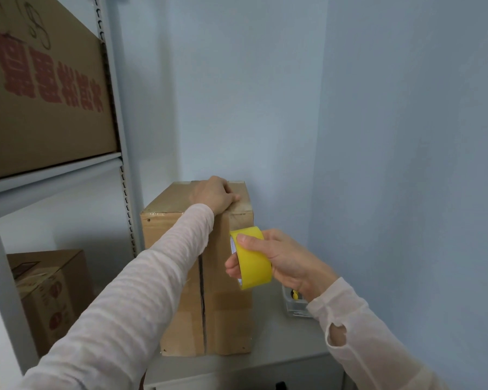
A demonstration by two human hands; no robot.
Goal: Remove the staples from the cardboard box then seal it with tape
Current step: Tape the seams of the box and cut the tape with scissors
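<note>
A tall brown cardboard box (226, 313) stands on a grey surface (279, 358), its flap seam running down the face toward me. My left hand (214, 194) lies flat on the box's top, pressing near the upper front edge. My right hand (279, 261) grips a yellow roll of tape (252, 257) held against the upper front face, just right of the seam. A clear strip of tape appears to run from the roll up over the top edge under my left hand. No staples can be made out.
A small clear container (295, 304) with a yellow item inside sits right of the box, behind my right wrist. Grey metal shelving (119, 164) at left holds a large printed carton (40, 88) above and a smaller carton (48, 294) below. Pale blue walls close in behind and right.
</note>
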